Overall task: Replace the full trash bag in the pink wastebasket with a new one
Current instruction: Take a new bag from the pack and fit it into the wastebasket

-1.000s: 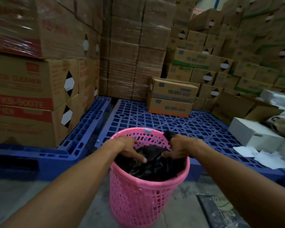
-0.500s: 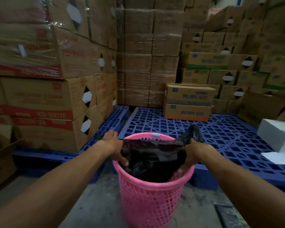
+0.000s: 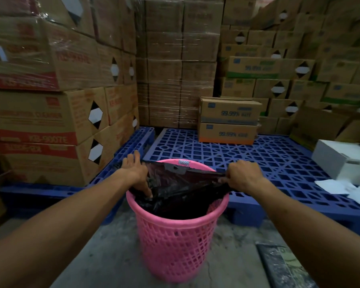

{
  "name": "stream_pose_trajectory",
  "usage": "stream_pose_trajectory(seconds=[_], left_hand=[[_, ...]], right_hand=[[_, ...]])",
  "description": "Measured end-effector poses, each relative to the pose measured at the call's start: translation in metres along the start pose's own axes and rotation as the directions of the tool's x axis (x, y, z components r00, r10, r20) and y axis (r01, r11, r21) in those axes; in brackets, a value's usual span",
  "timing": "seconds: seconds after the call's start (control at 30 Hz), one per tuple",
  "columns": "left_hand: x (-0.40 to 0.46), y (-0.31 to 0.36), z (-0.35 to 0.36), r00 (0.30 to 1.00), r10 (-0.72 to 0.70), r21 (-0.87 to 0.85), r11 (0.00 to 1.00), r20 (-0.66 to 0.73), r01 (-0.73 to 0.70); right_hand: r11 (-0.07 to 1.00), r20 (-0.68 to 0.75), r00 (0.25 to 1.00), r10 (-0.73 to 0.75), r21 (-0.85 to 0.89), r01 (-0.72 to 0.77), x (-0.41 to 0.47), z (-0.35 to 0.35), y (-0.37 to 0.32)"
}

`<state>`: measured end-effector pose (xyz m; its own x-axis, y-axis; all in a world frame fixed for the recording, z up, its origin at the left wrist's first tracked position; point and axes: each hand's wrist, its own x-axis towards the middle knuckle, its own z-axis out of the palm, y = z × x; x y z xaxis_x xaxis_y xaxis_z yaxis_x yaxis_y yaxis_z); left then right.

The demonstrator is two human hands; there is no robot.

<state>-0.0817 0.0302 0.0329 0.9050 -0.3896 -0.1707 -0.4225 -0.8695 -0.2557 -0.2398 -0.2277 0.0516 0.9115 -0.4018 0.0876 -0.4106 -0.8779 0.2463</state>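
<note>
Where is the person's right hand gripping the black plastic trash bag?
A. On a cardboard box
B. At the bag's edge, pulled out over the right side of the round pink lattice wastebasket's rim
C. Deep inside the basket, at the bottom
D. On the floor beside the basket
B: the right hand is closed on the black plastic trash bag edge, stretched across the pink lattice wastebasket rim's right side.

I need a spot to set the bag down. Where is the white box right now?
In the head view the white box sits at the far right on the blue pallet, right of the pink wastebasket, with white paper sheets just in front.
</note>
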Motion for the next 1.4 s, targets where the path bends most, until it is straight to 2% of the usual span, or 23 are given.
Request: stream_pose_trajectory(seconds=[0.07,0.13,0.2,0.27,0.33,0.4,0.47,0.53,0.6,0.67,0.8,0.9,0.93,1.0,1.07,1.13,1.2,1.23,1.3,1.4], left_hand=[[0.006,-0.002,-0.004,0.997,-0.03,-0.022,0.999,0.078,0.031],[0.009,-0.008,-0.007,0.992,-0.028,-0.022,0.999,0.125,0.031],[0.01,-0.013,-0.008,0.991,-0.004,-0.027,1.0,0.137,0.008],[0.007,-0.019,-0.006,0.989,0.019,-0.04,0.999,0.147,-0.013],[0.003,-0.023,-0.004,0.987,0.043,-0.039,0.999,0.154,-0.038],[0.001,-0.027,-0.003,0.986,0.068,-0.046,0.997,0.154,-0.062],[0.003,-0.03,-0.004,0.983,0.093,-0.065,0.994,0.156,-0.083],[0.004,-0.031,-0.006,0.98,0.113,-0.067,0.992,0.161,-0.104],[0.005,-0.033,-0.007,0.978,0.135,-0.063,0.99,0.16,-0.127],[0.003,-0.034,-0.007,0.975,0.158,-0.066,0.987,0.158,-0.149],[-0.004,-0.037,-0.013,0.964,0.185,-0.11,0.98,0.192,-0.167],[-0.006,-0.034,-0.031,0.948,0.216,-0.119,0.974,0.233,-0.192],[-0.01,-0.03,-0.039,0.952,0.227,-0.095,0.973,0.208,-0.211],[-0.017,-0.013,-0.054,0.956,0.293,-0.009,0.956,0.025,-0.293],[-0.027,0.013,-0.065,0.906,0.363,0.138,0.93,-0.219,-0.34],[-0.024,0.045,-0.06,0.839,0.461,0.188,0.886,-0.288,-0.423],[-0.004,0.069,-0.042,0.815,0.525,0.128,0.851,-0.244,-0.509],[0.01,0.074,-0.029,0.826,0.521,0.076,0.852,-0.214,-0.517],[0.036,0.075,-0.006,0.874,0.457,0.016,0.887,-0.164,-0.461],[0.065,0.06,0.021,0.937,0.343,0.058,0.939,-0.068,-0.339]], right_hand=[[0.999,0.084,0.996,0.003,-0.054,0.001,0.0,0.0,-0.001],[1.0,0.21,0.978,0.011,-0.031,-0.004,0.005,0.0,-0.002],[1.0,0.364,0.931,0.02,0.011,-0.026,0.009,-0.003,-0.004],[1.0,0.438,0.899,0.011,0.009,-0.016,0.009,-0.016,-0.011],[0.995,0.337,0.942,0.0,-0.09,0.032,0.005,-0.033,-0.02],[0.962,0.09,0.993,-0.077,-0.253,0.097,0.001,-0.049,-0.034],[0.956,-0.07,0.976,-0.206,-0.23,0.185,0.01,-0.056,-0.052],[0.932,-0.013,0.933,-0.36,-0.047,0.359,0.021,-0.052,-0.068],[0.873,0.106,0.874,-0.475,0.183,0.452,0.029,-0.036,-0.079],[0.856,0.16,0.845,-0.51,0.192,0.48,0.034,-0.012,-0.084],[0.926,0.218,0.901,-0.374,0.142,0.35,0.049,0.029,-0.07],[0.962,0.298,0.915,-0.272,0.067,0.264,0.055,0.038,-0.06],[0.969,0.325,0.914,-0.243,0.046,0.241,0.054,0.041,-0.061],[0.98,0.356,0.915,-0.191,0.016,0.199,0.053,0.048,-0.062],[0.986,0.361,0.92,-0.153,-0.003,0.165,0.053,0.053,-0.064],[0.99,0.357,0.925,-0.131,-0.004,0.142,0.054,0.055,-0.064],[0.99,0.356,0.924,-0.136,0.01,0.142,0.056,0.057,-0.064],[0.989,0.355,0.924,-0.141,0.016,0.145,0.056,0.058,-0.064],[0.987,0.347,0.925,-0.156,0.02,0.159,0.059,0.059,-0.064],[0.98,0.321,0.927,-0.196,0.036,0.195,0.065,0.062,-0.063]])
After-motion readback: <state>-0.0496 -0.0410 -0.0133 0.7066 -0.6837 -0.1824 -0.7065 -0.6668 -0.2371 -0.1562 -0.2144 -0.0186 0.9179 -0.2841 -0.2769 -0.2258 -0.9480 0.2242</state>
